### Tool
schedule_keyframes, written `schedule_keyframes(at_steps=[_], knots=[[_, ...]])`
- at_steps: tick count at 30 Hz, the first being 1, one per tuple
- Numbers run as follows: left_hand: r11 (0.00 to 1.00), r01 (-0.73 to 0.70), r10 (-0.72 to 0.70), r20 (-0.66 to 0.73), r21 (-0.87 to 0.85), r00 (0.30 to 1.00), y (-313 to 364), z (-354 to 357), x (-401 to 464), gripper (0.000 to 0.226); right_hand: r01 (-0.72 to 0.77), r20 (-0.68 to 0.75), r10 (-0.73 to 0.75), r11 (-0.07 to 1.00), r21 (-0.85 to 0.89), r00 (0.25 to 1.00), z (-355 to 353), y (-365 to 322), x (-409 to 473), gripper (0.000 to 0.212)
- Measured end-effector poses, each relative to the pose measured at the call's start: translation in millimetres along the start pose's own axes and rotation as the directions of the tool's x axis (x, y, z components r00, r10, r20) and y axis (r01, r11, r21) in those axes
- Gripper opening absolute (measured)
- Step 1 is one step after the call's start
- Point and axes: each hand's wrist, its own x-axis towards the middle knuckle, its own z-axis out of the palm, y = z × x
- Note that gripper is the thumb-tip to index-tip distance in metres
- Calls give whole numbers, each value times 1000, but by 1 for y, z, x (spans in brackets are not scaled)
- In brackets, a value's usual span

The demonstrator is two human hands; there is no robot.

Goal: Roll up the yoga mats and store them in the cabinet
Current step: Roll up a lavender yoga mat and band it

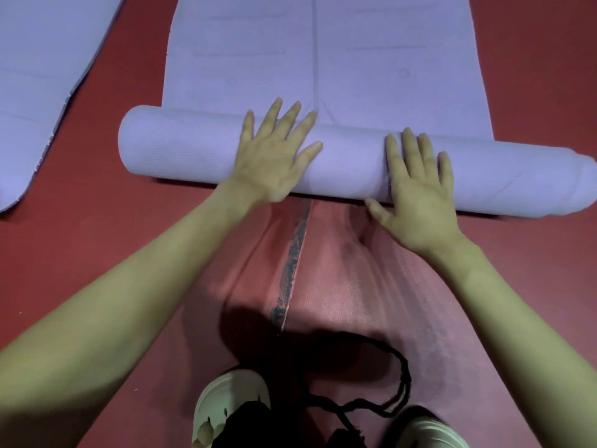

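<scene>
Head view: the only view given; everything below is seen from it, looking forward and down.
Mat being rolled: a lilac textured foam yoga mat (323,59) is laid lengthwise on the dark red floor (533,59); its near part is wound into a thick roll (352,156) lying crosswise, and its far part is spread flat beyond the roll.
Roll ends: the left end is seen as a smooth rounded cylinder; at the right end the inner layers are pushed out slightly past the outer wrap, so a stepped tip is formed.
Left hand (274,153): laid flat on top of the roll, left of the mat's centre line, fingers straight and spread, pointed away from the person; nothing is gripped.
Right hand (416,192): laid flat on the near side of the roll, right of the centre line, fingers straight and close together, thumb spread out low against the roll's near edge; nothing is gripped.
Second mat: another lilac foam mat (42,76) is spread flat on the floor at the left, well apart from the roll, with a rounded near corner.
Underlay: a pinkish-red textured mat (339,286) is seen under the arms, between the roll and the feet, with a worn dark stripe (292,270) along its middle.
Feet: two pale foam clogs (226,409) are seen at the bottom edge.
Cord: a black cord (400,376) is looped over the pinkish-red mat by the feet.
</scene>
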Motion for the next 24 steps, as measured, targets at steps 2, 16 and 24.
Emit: schedule_keyframes(at_steps=[2,16,24], knots=[[998,-39,38,17,40,999,1,-3,0,69,-3,31,5,998,-56,1000,-1,2,8,100],[995,-48,46,24,91,999,-14,-14,21,118,30,11,-28,979,-201,1000,-11,20,68,108],[1000,-30,30,49,8,998,1,-13,-32,114,72,23,-70,989,-127,997,-17,19,16,110]])
